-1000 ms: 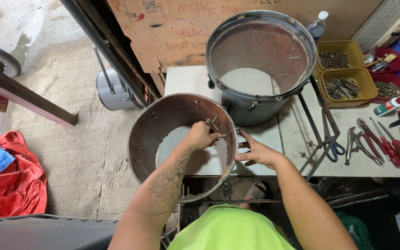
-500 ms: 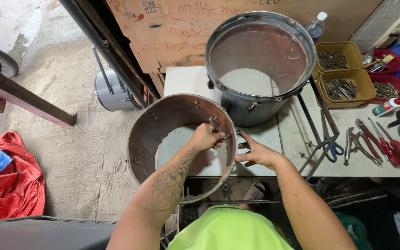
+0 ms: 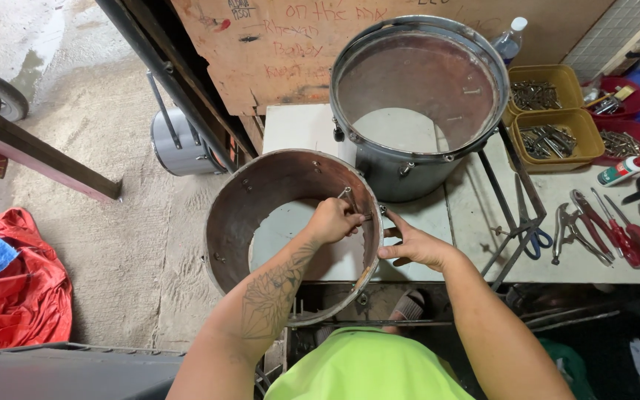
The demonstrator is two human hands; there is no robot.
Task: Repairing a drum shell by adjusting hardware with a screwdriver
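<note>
A brown open drum shell (image 3: 240, 215) rests on the white table's (image 3: 290, 126) near-left corner. My left hand (image 3: 332, 221) reaches inside the shell and grips a small metal tool (image 3: 348, 197) against the right wall. Outside that same wall, my right hand (image 3: 414, 244) pinches a small metal fitting (image 3: 387, 232) on the shell. A larger grey drum shell (image 3: 416, 159) with metal lugs stands behind, at the table's middle.
Two yellow trays (image 3: 561, 133) and a red bowl (image 3: 622, 141) hold metal hardware at the right. Pliers and red-handled tools (image 3: 601, 233) lie along the table's right side. A red cloth (image 3: 20, 289) lies on the concrete floor at left, near a grey bucket (image 3: 172, 141).
My left hand has shifted slightly lower along the shell's inner wall with the tool. My right hand stays at the outside of the wall.
</note>
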